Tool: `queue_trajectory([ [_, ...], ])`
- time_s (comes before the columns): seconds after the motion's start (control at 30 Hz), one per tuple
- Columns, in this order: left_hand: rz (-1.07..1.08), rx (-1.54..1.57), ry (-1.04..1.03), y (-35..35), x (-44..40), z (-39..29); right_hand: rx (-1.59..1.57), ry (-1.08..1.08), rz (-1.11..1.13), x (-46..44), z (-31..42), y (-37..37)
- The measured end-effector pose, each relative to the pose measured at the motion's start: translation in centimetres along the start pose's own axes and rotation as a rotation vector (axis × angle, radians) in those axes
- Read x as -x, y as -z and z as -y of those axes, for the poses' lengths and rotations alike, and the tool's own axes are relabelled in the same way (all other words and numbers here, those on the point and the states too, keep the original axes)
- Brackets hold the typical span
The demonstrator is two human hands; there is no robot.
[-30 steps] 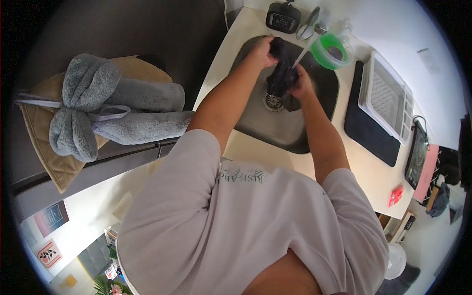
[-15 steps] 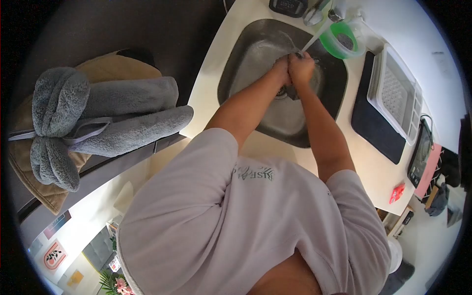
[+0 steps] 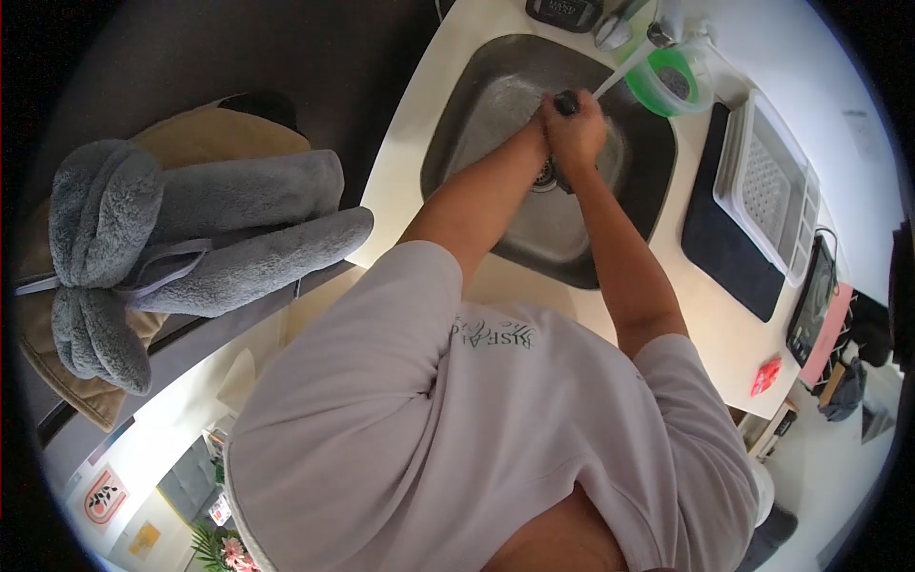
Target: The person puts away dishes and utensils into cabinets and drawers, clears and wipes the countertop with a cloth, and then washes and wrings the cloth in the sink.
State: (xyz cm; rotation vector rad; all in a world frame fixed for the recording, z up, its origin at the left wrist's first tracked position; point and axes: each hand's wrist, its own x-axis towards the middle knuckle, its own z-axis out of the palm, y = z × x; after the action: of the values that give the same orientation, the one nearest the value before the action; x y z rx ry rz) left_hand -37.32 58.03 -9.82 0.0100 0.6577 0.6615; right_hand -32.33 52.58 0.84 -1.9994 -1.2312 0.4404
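Note:
Over the metal sink (image 3: 467, 143) my two hands are pressed together. My right hand (image 3: 579, 138) is closed around a dark bunched cloth-like thing (image 3: 567, 102), whose rounded end pokes out at the top of the fist. Tucked against it, my left hand (image 3: 547, 116) looks closed on the same thing, though my right hand hides most of its fingers. A stream of water falls from the faucet (image 3: 660, 36) just beside my right hand. Below the hands, part of the drain (image 3: 544, 174) shows.
A clear and green container (image 3: 658, 84) stands at the sink's upper right corner. Right of the sink, a white dish rack (image 3: 762, 181) rests by a black mat (image 3: 729, 253). A tablet (image 3: 812, 296) and a red packet (image 3: 765, 377) lie farther along. Grey plush fabric (image 3: 243, 195) lies at left.
My hands have shifted slightly left and turned, so the dark thing's rounded end now shows on top. Its part hanging below the hands is out of sight. The view moved a little.

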Motion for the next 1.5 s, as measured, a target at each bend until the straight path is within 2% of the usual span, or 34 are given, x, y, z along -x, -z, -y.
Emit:
queue_trajectory([
  [0.07, -0.119, 0.118, 0.005, -1.4, 0.8, 0.7, 0.003, -0.070, -0.020, -1.3, -1.7, -1.5],
  [0.13, -0.104, -0.047, 0.063, -3.7, 2.0, 0.7, -0.109, -0.205, -0.012, -3.5, -5.6, -2.1],
  [0.17, -0.099, -0.131, 0.097, -4.3, 2.7, 0.8, -0.110, -0.276, 0.121, -4.3, -6.2, -1.0],
  [0.27, 0.082, -0.393, 0.098, -4.1, 4.8, -0.8, -0.388, -0.616, 0.315, -6.2, -7.2, 0.8],
  [0.3, -0.007, -0.582, 0.083, -3.7, 5.6, -1.9, -0.480, -0.727, 0.380, -6.7, -7.5, 1.5],
  [0.37, -0.252, -0.886, -0.074, -2.8, 7.4, -4.3, -0.444, -0.659, 0.487, -6.9, -8.4, 3.7],
  [0.43, -0.378, -1.235, -0.213, 5.1, 2.2, -6.6, -0.393, -0.575, 0.604, -7.1, -7.1, 6.2],
  [0.53, -0.749, -1.393, -0.344, 5.9, 3.7, -6.6, -0.425, -0.331, 0.531, -5.3, -2.7, 8.6],
  [0.63, -0.808, -1.473, -0.667, 3.6, 4.4, -4.3, -0.379, -0.221, 0.434, -5.5, -2.9, 6.7],
  [0.7, -0.447, -1.513, -0.869, 0.7, 4.7, -2.5, -0.470, -0.106, 0.570, -5.6, -2.1, 6.1],
  [0.73, -0.389, -1.575, -0.737, -1.1, 4.7, -2.2, -0.516, -0.048, 0.638, -5.6, -1.7, 5.9],
  [0.8, -0.270, -1.680, -0.470, -3.9, 4.6, -2.0, -0.444, -0.054, 0.632, -6.0, -0.9, 5.7],
  [0.83, -0.257, -1.688, -0.442, -4.0, 4.4, -1.8, -0.405, -0.058, 0.632, -6.0, -0.5, 5.9],
  [0.97, -0.241, -1.684, -0.310, -3.2, 3.6, -1.8, -0.664, -0.201, 0.568, -4.6, 3.3, 9.7],
  [1.0, -0.242, -1.677, -0.272, -3.2, 3.9, -2.0, -0.297, -0.078, 0.583, -4.8, 3.7, 10.1],
  [1.07, -0.405, -1.669, -0.294, -4.3, 4.8, -2.1, 0.440, 0.162, 0.559, -5.5, 4.1, 10.8],
  [1.1, -0.484, -1.664, -0.302, -4.8, 5.3, -1.9, 0.453, 0.187, 0.532, -5.6, 3.9, 10.6],
  [1.17, -0.364, -1.845, -0.283, -4.4, 2.9, -2.2, 0.478, 0.242, 0.474, -6.1, 3.3, 8.8],
  [1.2, -0.305, -1.932, -0.274, -4.2, 1.8, -2.3, 0.121, 0.124, 0.595, -6.5, 3.0, 8.0],
  [1.27, -0.028, -1.775, -0.490, -4.0, 1.0, -1.6, -0.606, -0.121, 0.802, -6.6, 2.6, 6.6],
  [1.3, 0.041, -1.667, -0.487, -4.3, 1.0, -1.5, -0.703, -0.158, 0.817, -6.6, 2.6, 6.4],
  [1.33, 0.108, -1.559, -0.478, -4.5, 1.0, -1.5, -0.645, -0.156, 0.808, -6.9, 2.7, 6.4],
  [1.4, 0.107, -1.297, -0.251, -7.3, 5.2, -1.7, -0.528, -0.156, 0.793, -6.8, 3.9, 7.2],
  [1.47, 0.335, -1.385, -0.436, -6.6, 4.5, -2.9, -0.422, -0.162, 0.770, -7.5, 4.1, 7.6],
  [1.5, 0.329, -1.391, -0.440, -6.6, 4.1, -3.0, -0.368, -0.164, 0.759, -7.9, 4.1, 7.8],
])
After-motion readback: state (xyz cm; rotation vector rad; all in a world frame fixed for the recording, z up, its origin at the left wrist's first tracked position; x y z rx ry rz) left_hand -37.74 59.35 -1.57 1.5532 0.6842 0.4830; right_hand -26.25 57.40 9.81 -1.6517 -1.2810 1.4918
